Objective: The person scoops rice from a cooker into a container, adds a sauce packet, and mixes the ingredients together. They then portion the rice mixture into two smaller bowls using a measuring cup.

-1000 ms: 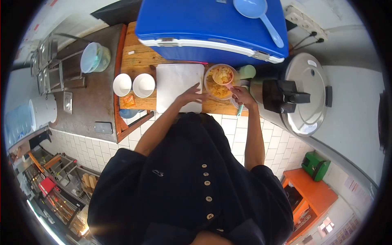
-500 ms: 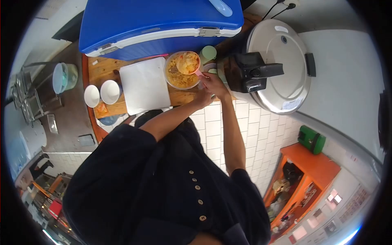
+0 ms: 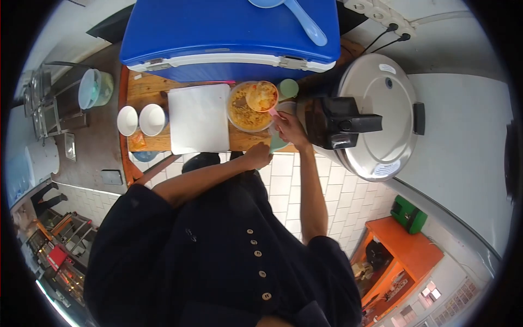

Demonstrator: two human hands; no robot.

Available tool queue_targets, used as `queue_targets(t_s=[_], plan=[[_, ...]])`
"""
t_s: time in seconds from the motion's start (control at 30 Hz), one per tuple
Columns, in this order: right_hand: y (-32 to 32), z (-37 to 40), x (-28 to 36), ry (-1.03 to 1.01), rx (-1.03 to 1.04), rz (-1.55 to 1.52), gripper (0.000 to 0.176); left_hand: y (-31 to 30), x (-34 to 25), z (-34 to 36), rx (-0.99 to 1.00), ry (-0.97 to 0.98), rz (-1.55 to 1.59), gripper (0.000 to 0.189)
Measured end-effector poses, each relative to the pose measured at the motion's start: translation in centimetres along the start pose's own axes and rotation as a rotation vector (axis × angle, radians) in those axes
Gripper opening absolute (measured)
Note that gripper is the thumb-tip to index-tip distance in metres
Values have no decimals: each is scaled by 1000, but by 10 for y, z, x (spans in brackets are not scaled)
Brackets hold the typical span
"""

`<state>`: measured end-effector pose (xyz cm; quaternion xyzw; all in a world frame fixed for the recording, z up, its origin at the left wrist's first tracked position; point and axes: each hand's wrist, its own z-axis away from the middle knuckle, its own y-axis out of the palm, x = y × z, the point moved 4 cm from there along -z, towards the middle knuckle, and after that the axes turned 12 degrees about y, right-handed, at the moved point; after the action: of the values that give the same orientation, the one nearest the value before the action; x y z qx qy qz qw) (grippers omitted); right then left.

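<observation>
In my right hand (image 3: 290,131) is the handle of a pink scoop (image 3: 272,111), its fingers closed round it. The scoop is heaped with yellow-orange food (image 3: 262,96) and hangs over a round tub (image 3: 231,117) holding more of this crumbly food. Lower and to the left, my left hand (image 3: 257,156) is closed on a pale green plastic piece (image 3: 278,143); its full shape is partly hidden. A green cup-like container (image 3: 287,88) stands just behind the tub. Left of the tub lies a stack of white paper sheets (image 3: 199,119).
Two white paper cups (image 3: 152,120) and a small orange packet (image 3: 138,140) are on the wooden table's left. A blue cooler box (image 3: 229,32) with a light blue ladle (image 3: 308,24) on its lid stands behind. A large steel cooker (image 3: 376,120) is at the right.
My left hand has moved left and down, away from my right hand, bringing the pale green piece into view. The scoop stays over the tub. The whole view has shifted slightly.
</observation>
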<state>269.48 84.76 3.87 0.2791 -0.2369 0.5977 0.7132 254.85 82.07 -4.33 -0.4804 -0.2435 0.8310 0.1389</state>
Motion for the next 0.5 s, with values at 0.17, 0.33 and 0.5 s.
queue_targets(t_s=[0.17, 0.33, 0.5], plan=[[1, 3, -4, -21, 0, 8, 23, -80, 8, 113, -127, 240, 58, 31], [25, 9, -23, 43, -20, -46, 25, -162, 11, 155, -397, 141, 110, 24], [66, 17, -46, 18, -54, -198, 30, -161, 37, 113, -455, 271, -158, 28]])
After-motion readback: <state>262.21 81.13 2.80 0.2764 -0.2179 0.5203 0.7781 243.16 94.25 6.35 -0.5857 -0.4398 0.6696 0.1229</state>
